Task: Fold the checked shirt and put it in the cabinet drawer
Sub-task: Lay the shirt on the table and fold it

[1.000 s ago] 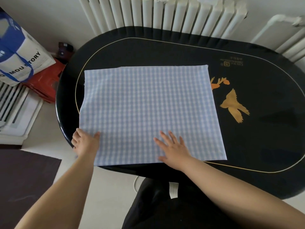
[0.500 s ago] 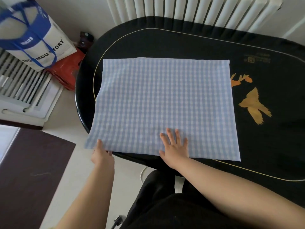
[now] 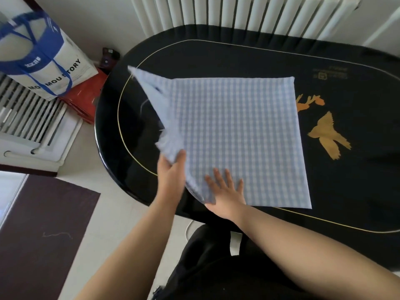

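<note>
The light blue checked shirt, folded into a flat rectangle, lies on the black oval table. My left hand grips the shirt's near left corner and holds the left side raised off the table, swung toward the right. My right hand presses flat with spread fingers on the shirt's near edge. No cabinet drawer is in view.
A white radiator stands behind the table. A white bag with blue straps and a red box sit on the floor to the left. A dark mat lies at near left. Gold bird artwork decorates the table's right.
My left hand has taken the shirt's near left corner and lifted the left side up and rightward. My right hand stays pressed on the near edge.
</note>
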A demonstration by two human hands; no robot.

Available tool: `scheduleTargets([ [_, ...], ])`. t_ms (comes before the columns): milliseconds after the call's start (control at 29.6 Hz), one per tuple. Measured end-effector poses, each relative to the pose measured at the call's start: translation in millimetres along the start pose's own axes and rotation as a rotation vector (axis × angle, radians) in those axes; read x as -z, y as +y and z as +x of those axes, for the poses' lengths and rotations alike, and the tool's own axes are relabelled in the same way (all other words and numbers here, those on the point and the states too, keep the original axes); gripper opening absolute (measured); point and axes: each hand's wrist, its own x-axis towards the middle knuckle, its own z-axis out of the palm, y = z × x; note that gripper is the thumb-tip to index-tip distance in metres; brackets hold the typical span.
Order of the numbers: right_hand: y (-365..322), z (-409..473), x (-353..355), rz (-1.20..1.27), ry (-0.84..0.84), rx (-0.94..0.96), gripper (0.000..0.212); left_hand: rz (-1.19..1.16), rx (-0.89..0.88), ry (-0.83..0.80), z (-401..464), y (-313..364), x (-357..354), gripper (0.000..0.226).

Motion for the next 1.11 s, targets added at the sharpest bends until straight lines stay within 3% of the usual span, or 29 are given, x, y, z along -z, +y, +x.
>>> scheduleTargets([
  [68,1.7,-7.4,24.9,0.414,0.034,-0.065,0.059,0.248,-0.087,-0.192,-15.2,-2.6,-40.6,0.029],
  [135,28.3,-24.1,56.8,1.036,0.254,-0.227,0.031,0.536,-0.26,-0.409,-26.9,-21.0,-81.1,0.038],
  [203,75.9,-46.0,84.7,1.309,0.482,-0.432,0.021,0.726,-0.401,-0.568,-34.0,-50.8,-115.3,0.036],
  [236,100.6,-53.7,94.5,1.345,0.511,-0.538,0.024,0.801,-0.391,-0.608,-36.8,-66.4,-127.9,0.032],
  [304,136.4,-62.5,105.5,1.278,0.415,-0.752,0.034,0.902,-0.321,-0.67,-45.2,-91.7,-149.1,0.022],
  [371,156.7,-59.5,101.3,1.061,0.221,-0.881,0.053,1.109,-0.333,-0.796,-54.6,-110.3,-159.7,0.021],
  [439,167.9,-58.3,93.4,0.93,0.147,-0.811,0.061,1.321,-0.416,-0.951,-61.9,-124.3,-162.8,0.029],
  [574,186.0,-52.9,75.9,0.794,0.222,-0.597,0.03,1.431,-0.542,-1.062,-62.0,-129.2,-150.9,0.044],
  [777,201.1,-58.5,66.2,0.821,0.267,-0.541,0.021,1.71,-0.565,-0.926,-39.9,-140.6,-108.9,0.08],
  [912,207.4,-60.1,70.8,0.859,0.22,-0.521,0.031,1.717,-0.667,-0.915,-39.3,-149.1,-97.8,0.075],
  [1114,214.2,-58.9,71.2,0.903,0.222,-0.529,0.025,1.723,-0.738,-0.929,-39.5,-154.2,-101.5,0.063],
])
